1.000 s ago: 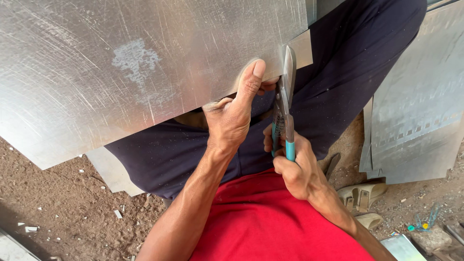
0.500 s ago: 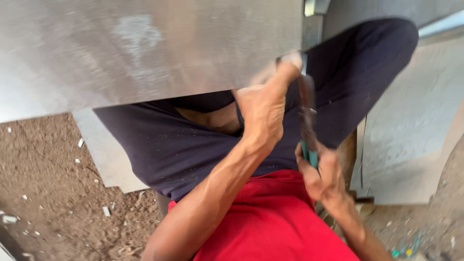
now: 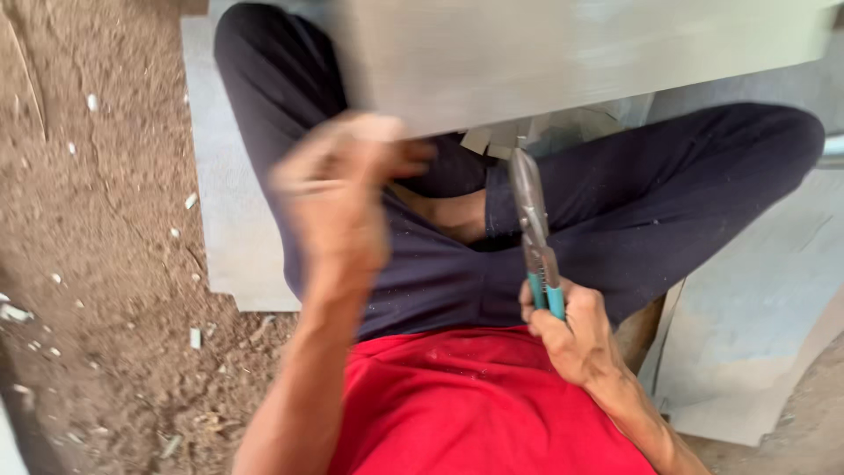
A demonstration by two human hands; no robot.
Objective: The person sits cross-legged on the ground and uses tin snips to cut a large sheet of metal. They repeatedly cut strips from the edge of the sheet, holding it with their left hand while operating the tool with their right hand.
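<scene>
- Right hand (image 3: pixel 567 339) is clenched round the teal grips of the snips (image 3: pixel 533 233), blades pointing up to the near edge of the sheet (image 3: pixel 563 53).
- Left hand (image 3: pixel 338 198), blurred, is at that same edge; whether it pinches the metal I cannot tell.
- Sheet lies across the lap, over the dark trousers (image 3: pixel 668 211).
- Small offcuts (image 3: pixel 492 139) hang just under the edge by the blades, so some cutting looks done.
- How much of the cut is left cannot be judged; the sheet runs out of view.

Left hand (image 3: pixel 338 189) motion-blurred — fingers indistinct; metal sheet (image 3: pixel 571 44) cut off at top edge, snips' (image 3: pixel 532 233) tips blurred.
</scene>
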